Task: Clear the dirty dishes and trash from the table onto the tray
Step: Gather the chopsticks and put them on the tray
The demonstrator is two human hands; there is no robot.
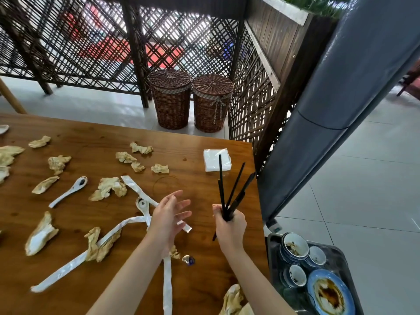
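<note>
Near right, beyond the table's edge: grey metal tray (338,253), already carrying a blue-rimmed plate (318,280) smeared with brown sauce and a cluster of small blue-and-white bowls (295,246), glossy ceramic, some stacked.

Near centre: right hand (229,226) fisted round a bundle of black chopsticks (234,189), thin and straight, fanning upward and apart above the knuckles, one tip poking below the fist. Just left of it, left hand (169,215) open, fingers spread and relaxed, gripping nothing, hovering over the wooden table (200,137).

Under and left of the left hand: long white paper chopstick sleeves (66,269), flat, creased strips lying crossed. Beside the wrist, a small crumpled blue-and-silver wrapper (188,259). Scattered over the polished brown tabletop: crumpled napkins (41,235), stained tan, wrinkled and irregular.

Mid-distance: two white ceramic soup spoons, one (142,204) partly under a sleeve, another (68,193) further left with dark residue in its bowl. Toward the far right edge: square stack of clean white napkins (216,163), the chopstick tips crossing in front of it.

Far: two brown woven wicker baskets (170,98) with lids, standing side by side on pale floor tiles before a dark wooden lattice screen (91,53).
</note>
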